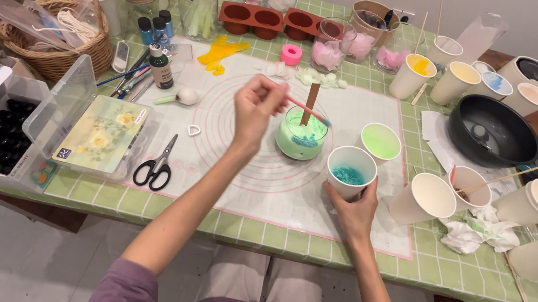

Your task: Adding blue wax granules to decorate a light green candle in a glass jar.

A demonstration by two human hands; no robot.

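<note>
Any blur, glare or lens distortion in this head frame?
Head view: even, soft lighting with faint shadows; the left hand and pink stick over the glass jar look slightly soft; table edges bow from the wide lens; mild sheen on the dark pan.

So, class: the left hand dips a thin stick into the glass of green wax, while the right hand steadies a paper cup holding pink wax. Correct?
Not quite. In the head view, the paper cup under the right hand holds blue wax, not pink. The left hand, stick and glass of green wax are as stated.

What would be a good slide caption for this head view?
Left hand holds a pink stick over a glass of green wax; right hand grips a paper cup.
</note>
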